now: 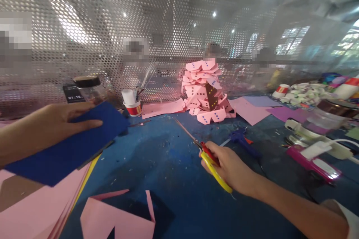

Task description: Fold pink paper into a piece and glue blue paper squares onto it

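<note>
My left hand point(53, 125) lies at the left with its fingers over a dark blue sheet of paper point(67, 149) and holds it above a stack of pink sheets point(33, 209). At centre right, my right hand point(230, 168) is closed round the yellow and red handles of a pair of scissors point(207, 158). Their blades point up and to the left over the blue tabletop point(168, 164). A cut pink paper scrap point(120, 220) rests near the front edge.
A heap of folded pink paper pieces with dots point(206, 91) stands at the back centre against a perforated metal screen point(168, 26). A jar point(89, 87) and a cup with tools point(133, 104) are back left. Paper sheets, jars and a pink glue gun point(314, 162) crowd the right.
</note>
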### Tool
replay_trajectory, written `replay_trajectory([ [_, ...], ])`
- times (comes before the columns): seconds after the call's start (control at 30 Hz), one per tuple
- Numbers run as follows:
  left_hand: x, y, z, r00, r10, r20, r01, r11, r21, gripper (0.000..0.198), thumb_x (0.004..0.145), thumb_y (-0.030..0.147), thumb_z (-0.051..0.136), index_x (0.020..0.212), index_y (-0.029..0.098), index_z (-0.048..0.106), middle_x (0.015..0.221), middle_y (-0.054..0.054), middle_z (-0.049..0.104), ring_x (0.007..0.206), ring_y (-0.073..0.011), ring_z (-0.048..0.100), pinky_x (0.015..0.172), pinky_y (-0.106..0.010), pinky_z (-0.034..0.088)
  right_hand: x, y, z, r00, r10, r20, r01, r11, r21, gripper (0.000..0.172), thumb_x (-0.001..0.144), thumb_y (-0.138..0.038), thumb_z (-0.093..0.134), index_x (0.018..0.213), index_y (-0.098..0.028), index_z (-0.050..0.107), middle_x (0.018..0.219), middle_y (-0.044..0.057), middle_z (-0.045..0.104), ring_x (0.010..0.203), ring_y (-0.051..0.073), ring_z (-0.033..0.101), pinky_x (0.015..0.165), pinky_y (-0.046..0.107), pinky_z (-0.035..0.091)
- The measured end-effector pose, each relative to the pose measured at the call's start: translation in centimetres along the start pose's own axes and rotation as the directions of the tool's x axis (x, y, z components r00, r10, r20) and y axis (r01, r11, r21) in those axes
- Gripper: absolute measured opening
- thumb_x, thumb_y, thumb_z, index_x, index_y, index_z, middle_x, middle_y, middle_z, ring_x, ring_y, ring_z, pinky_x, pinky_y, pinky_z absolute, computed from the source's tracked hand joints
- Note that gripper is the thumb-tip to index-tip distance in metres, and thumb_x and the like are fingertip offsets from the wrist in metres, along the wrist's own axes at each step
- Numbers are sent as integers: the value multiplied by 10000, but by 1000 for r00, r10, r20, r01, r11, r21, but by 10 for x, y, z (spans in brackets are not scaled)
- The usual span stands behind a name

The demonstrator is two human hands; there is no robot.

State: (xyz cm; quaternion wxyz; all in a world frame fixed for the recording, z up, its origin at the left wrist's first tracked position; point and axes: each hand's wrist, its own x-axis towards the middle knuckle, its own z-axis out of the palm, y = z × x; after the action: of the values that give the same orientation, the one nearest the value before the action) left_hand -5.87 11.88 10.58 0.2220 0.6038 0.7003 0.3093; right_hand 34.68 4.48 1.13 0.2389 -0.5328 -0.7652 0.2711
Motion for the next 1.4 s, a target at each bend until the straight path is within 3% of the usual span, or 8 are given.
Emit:
replay_trajectory([
  [0.1, 21, -36, -7, 991, 69, 118, -103, 946, 307, 533, 745, 479, 707, 1175, 167, 674, 848, 24, 764, 814, -232, 693, 787, -271, 503, 1, 0, -1, 1000, -6, -2, 6, 1000, 10, 132, 927, -309, 564, 856, -216, 503, 722, -19, 576, 575, 112, 465, 537, 238, 306],
  [0.2, 22, -43, 10, 978, 194, 78, -201, 776, 597, 469, 805, 462, 627, 1141, 141, 691, 1071, -86, 755, 1039, -338, 662, 930, -371, 473, 2, 2, -1, 1000, 3, -11, -2, 1000, 20, 113, 929, -303, 564, 875, -222, 509, 717, -23, 570, 584, 118, 478, 539, 241, 302],
  [0.27, 9, -24, 32, 960, 239, 146, -278, 756, 593, 380, 864, 465, 581, 1117, 215, 714, 1173, -46, 727, 1135, -322, 619, 1030, -388, 414, 2, 3, 0, 1000, 11, -16, -10, 1000, 25, 110, 932, -308, 562, 884, -224, 509, 713, -24, 565, 590, 123, 487, 539, 242, 302],
  [0.4, -17, 35, 78, 765, 547, 339, -643, 654, 398, 322, 959, 406, 518, 1147, 212, 694, 1338, -81, 630, 1328, -287, 473, 1167, -361, 252, 0, 1, -2, 1000, 6, -22, -5, 1000, 13, 153, 931, -329, 563, 852, -224, 486, 698, -27, 557, 566, 116, 468, 536, 244, 308],
  [0.47, -17, 50, 91, 727, 546, 416, -686, 610, 397, 329, 975, 395, 489, 1108, 187, 706, 1343, -112, 616, 1319, -313, 466, 1180, -401, 219, -1, 0, -3, 1000, -1, -28, 1, 1000, 0, 186, 937, -352, 552, 829, -224, 470, 693, -22, 565, 560, 117, 469, 533, 246, 310],
  [0.63, -2, 32, 96, 773, 452, 446, -627, 655, 422, 364, 967, 416, 488, 1108, 165, 711, 1197, -136, 690, 1169, -332, 583, 1114, -430, 325, -1, 0, -3, 1000, -2, -30, 2, 1000, -12, 196, 947, -353, 525, 814, -225, 460, 679, -11, 591, 559, 123, 507, 525, 245, 317],
  [0.93, 2, -35, 114, 825, 319, 467, -531, 722, 443, 621, 900, 530, 571, 1443, 235, 517, 1500, -128, 534, 1360, -382, 486, 1128, -536, 325, 0, 4, 0, 999, -29, -25, 29, 1000, -10, 94, 914, -284, 546, 860, -217, 508, 674, -21, 598, 525, 111, 492, 511, 228, 337],
  [1.4, 28, -13, 104, 813, 241, 530, -506, 742, 439, 607, 695, 397, 734, 1226, 122, 630, 1147, -114, 639, 1071, -320, 607, 911, -373, 456, -1, 1, 3, 999, -35, -18, 35, 999, -26, 138, 933, -330, 523, 852, -218, 508, 689, -1, 634, 538, 125, 534, 511, 238, 347],
])
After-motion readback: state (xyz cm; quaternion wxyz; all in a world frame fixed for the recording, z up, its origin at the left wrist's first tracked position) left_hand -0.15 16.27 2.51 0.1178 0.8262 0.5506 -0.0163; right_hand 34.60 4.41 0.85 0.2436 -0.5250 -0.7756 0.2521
